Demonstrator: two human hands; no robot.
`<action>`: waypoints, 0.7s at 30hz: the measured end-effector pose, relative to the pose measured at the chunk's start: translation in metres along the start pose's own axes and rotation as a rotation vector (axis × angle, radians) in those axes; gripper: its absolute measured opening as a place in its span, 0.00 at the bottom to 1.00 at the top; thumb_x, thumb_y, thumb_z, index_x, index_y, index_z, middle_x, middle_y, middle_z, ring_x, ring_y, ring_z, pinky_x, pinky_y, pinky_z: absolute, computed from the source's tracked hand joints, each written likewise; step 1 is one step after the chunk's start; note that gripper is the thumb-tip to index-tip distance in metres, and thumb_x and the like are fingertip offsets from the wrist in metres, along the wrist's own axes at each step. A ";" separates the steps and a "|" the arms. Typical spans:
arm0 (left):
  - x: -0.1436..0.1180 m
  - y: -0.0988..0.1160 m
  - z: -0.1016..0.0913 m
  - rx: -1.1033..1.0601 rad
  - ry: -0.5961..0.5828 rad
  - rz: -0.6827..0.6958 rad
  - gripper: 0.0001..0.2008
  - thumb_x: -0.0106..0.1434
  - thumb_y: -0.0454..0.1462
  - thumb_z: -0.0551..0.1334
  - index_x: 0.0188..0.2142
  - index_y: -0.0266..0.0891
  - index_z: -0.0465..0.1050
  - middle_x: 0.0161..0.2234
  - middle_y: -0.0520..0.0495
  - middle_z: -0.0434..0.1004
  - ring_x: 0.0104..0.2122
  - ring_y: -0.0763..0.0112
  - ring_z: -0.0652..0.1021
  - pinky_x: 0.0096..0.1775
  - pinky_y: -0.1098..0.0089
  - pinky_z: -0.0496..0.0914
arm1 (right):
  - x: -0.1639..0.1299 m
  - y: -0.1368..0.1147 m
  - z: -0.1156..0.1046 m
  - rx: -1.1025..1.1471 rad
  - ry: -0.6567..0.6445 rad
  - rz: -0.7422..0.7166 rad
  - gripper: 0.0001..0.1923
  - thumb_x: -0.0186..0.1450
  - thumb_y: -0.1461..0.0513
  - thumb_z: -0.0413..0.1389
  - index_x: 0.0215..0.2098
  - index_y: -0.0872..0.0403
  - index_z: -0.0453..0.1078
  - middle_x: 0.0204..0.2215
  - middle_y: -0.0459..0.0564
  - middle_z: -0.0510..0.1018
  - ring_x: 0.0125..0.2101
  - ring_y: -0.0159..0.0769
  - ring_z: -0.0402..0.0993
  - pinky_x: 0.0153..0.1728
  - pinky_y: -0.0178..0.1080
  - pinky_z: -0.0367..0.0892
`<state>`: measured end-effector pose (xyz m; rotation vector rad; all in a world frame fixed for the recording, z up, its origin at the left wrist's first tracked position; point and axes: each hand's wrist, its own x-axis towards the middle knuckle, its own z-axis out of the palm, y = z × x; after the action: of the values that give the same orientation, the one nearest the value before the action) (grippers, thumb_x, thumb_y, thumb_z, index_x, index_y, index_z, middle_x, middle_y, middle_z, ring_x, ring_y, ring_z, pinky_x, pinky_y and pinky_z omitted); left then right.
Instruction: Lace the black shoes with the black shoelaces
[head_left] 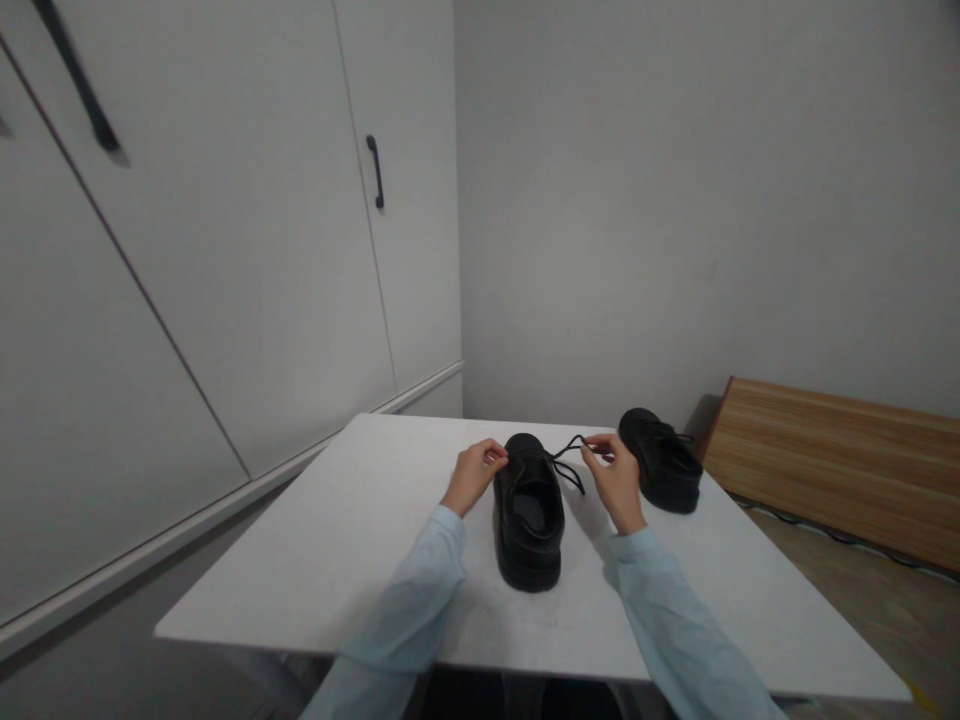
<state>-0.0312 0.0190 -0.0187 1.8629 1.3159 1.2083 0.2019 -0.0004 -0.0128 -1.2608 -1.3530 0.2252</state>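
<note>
A black lace-up shoe (529, 565) stands on the white table (360, 560), its toe pointing away from me and its opening towards me. At the shoe's right side, my right hand (616, 482) pinches a black shoelace (568, 447) and draws it out sideways. More lace hangs in a loop below that hand. My left hand (474, 474) is beside the shoe's left edge near the laces, with thumb and fingers pinched together. Whatever lies between those fingertips is too small to make out. The second black shoe (670, 480) stands to the right, beyond my right hand.
White cabinets (247, 250) with dark handles (376, 172) run along the left. A grey wall (675, 200) rises behind the table. On the right, a wood-grain panel (840, 460) stands by the wall, with a dark cable (832, 538) along its lower edge.
</note>
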 end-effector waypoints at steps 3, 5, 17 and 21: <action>0.000 0.000 0.000 0.005 -0.001 -0.002 0.03 0.53 0.33 0.62 0.29 0.38 0.74 0.28 0.50 0.77 0.30 0.69 0.76 0.36 0.70 0.68 | -0.005 0.008 0.006 -0.147 -0.207 -0.116 0.11 0.59 0.55 0.55 0.29 0.53 0.72 0.33 0.52 0.76 0.37 0.43 0.70 0.42 0.48 0.63; 0.000 0.000 0.000 0.003 -0.003 -0.001 0.04 0.53 0.32 0.61 0.29 0.38 0.73 0.28 0.50 0.77 0.30 0.70 0.75 0.36 0.70 0.67 | -0.009 0.010 0.010 -0.249 -0.228 -0.173 0.11 0.59 0.54 0.55 0.29 0.52 0.74 0.37 0.55 0.74 0.41 0.46 0.68 0.44 0.51 0.62; 0.001 -0.005 0.007 -0.043 0.023 0.027 0.02 0.54 0.32 0.60 0.29 0.38 0.71 0.27 0.51 0.74 0.29 0.72 0.73 0.36 0.71 0.66 | -0.009 -0.017 0.007 -0.018 -0.437 -0.212 0.17 0.60 0.52 0.56 0.44 0.51 0.68 0.43 0.52 0.73 0.46 0.43 0.68 0.48 0.47 0.63; 0.002 -0.006 0.010 -0.063 0.029 0.012 0.01 0.55 0.32 0.59 0.29 0.38 0.69 0.27 0.52 0.73 0.29 0.73 0.72 0.36 0.71 0.67 | -0.013 -0.015 0.009 -0.022 -0.472 -0.243 0.18 0.58 0.53 0.59 0.44 0.50 0.68 0.43 0.52 0.73 0.47 0.44 0.68 0.49 0.48 0.62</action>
<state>-0.0244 0.0233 -0.0272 1.8173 1.2695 1.2729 0.1827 -0.0110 -0.0115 -1.0850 -1.9029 0.3521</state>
